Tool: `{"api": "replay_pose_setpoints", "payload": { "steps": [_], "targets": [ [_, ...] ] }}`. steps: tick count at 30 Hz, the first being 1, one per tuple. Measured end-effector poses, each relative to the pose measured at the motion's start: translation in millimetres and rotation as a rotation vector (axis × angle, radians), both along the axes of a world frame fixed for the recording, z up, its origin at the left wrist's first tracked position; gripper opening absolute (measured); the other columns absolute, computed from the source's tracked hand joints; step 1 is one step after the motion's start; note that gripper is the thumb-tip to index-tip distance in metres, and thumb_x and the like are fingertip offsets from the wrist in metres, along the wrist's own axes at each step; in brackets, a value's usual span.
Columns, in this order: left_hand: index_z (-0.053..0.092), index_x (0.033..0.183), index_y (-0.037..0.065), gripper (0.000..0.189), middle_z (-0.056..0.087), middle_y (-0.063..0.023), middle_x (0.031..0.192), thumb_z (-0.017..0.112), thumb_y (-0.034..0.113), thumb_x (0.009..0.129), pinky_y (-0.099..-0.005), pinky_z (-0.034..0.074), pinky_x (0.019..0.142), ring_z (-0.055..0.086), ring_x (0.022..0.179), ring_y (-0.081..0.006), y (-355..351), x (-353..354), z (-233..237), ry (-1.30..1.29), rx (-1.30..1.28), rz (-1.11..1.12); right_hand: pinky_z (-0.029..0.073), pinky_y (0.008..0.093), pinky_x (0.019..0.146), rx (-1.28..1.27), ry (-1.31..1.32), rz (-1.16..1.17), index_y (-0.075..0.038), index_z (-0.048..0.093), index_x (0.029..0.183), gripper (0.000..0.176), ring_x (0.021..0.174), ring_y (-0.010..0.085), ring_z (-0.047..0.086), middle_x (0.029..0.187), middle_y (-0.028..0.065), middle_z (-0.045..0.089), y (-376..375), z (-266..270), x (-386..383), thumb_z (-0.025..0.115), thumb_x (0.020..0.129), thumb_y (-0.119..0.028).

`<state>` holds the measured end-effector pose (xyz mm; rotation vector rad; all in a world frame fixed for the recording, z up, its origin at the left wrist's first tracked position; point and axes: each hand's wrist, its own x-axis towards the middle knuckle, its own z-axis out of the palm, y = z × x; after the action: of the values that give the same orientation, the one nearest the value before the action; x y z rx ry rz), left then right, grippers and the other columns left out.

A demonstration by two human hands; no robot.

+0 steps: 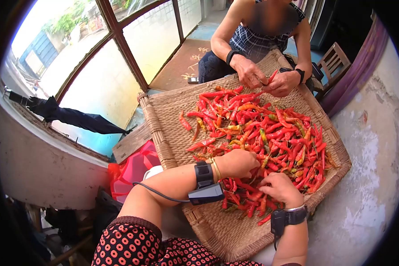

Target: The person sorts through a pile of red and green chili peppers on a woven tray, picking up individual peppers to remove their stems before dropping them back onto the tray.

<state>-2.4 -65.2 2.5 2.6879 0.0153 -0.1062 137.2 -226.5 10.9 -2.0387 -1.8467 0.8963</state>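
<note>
A heap of red chili peppers [275, 133], some with yellow or green patches, lies on a woven tray [168, 115] with thick rolled edges. At the near side of the heap, my left hand [237, 164] is closed, its curled fingers down among the peppers. My right hand [281, 188] is beside it, lower and to the right, with bent fingers drawn together at the peppers. What either hand grips is hidden by the fingers and the heap. Both wrists wear black straps with small devices.
Across the tray sits another person, whose hands [264, 79] hold a red chili pepper over the far edge. A folded black umbrella [80, 116] hangs by the window at left. Below it is a pink bag [137, 170]. A worn wall [363, 146] borders the right side, near a wooden chair [334, 62].
</note>
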Motion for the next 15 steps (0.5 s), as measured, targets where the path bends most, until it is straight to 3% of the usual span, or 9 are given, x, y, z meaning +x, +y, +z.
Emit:
{"api": "replay_pose_setpoints", "payload": {
  "steps": [2,4,5,7,11,14,15],
  "targets": [
    [0.057,0.105,0.007,0.041,0.055,-0.0117,0.092,0.064,0.023,0.068,-0.0388,0.049,0.067,0.059,0.081,-0.0294,-1,1,0,0.013,-0.002,-0.017,0.045,0.0375,0.071,0.027,-0.038,-0.045,-0.005,0.066,0.082,0.021,0.078,0.0297,0.058,0.077,0.0142,0.059,3,3,-2,0.065,0.069,-0.022],
    [0.056,0.105,0.006,0.041,0.055,-0.0116,0.090,0.065,0.022,0.069,-0.0392,0.049,0.068,0.058,0.080,-0.0304,-1,4,-2,0.045,-0.010,-0.053,0.045,0.0352,0.064,0.162,0.085,-0.250,-0.003,0.066,0.076,0.016,0.067,0.0276,0.059,0.070,0.0136,0.059,5,14,-5,0.065,0.069,-0.017],
    [0.056,0.105,0.006,0.041,0.055,-0.0116,0.090,0.065,0.022,0.069,-0.0392,0.049,0.068,0.058,0.080,-0.0304,-3,2,4,0.045,-0.011,-0.052,0.044,0.0309,0.059,0.194,0.181,-0.284,-0.001,0.065,0.077,0.015,0.061,0.0208,0.058,0.066,0.0110,0.059,6,18,-4,0.065,0.070,-0.013],
    [0.056,0.103,0.005,0.039,0.057,-0.0122,0.088,0.066,0.021,0.069,-0.0397,0.048,0.067,0.059,0.080,-0.0316,-9,-1,18,-0.325,-0.254,0.130,0.043,0.0291,0.058,0.197,0.295,-0.291,0.000,0.065,0.077,0.013,0.061,0.0169,0.057,0.065,0.0084,0.058,6,24,-5,0.065,0.071,-0.011],
    [0.056,0.100,0.004,0.034,0.060,-0.0126,0.081,0.067,0.019,0.072,-0.0379,0.048,0.064,0.060,0.076,-0.0290,-12,3,8,-0.367,-0.454,0.052,0.042,0.0246,0.057,0.232,0.558,-0.274,0.002,0.062,0.074,0.010,0.061,0.0093,0.054,0.066,0.0026,0.056,6,27,-8,0.063,0.074,-0.008],
    [0.058,0.094,0.003,0.024,0.061,-0.0121,0.074,0.065,0.018,0.076,-0.0347,0.048,0.061,0.061,0.068,-0.0244,-9,3,10,-0.241,-0.632,0.095,0.042,0.0227,0.057,0.183,0.698,-0.371,0.003,0.062,0.073,0.009,0.062,0.0089,0.054,0.069,0.0027,0.057,4,30,-7,0.062,0.076,-0.006],
    [0.059,0.092,0.003,0.021,0.061,-0.0114,0.072,0.064,0.017,0.078,-0.0332,0.047,0.061,0.060,0.066,-0.0223,-7,2,11,-0.241,-0.629,0.086,0.044,0.0215,0.058,0.181,0.745,-0.328,0.002,0.062,0.079,0.010,0.062,0.0086,0.055,0.070,0.0025,0.056,3,28,-3,0.060,0.079,-0.008]
  ]
}}
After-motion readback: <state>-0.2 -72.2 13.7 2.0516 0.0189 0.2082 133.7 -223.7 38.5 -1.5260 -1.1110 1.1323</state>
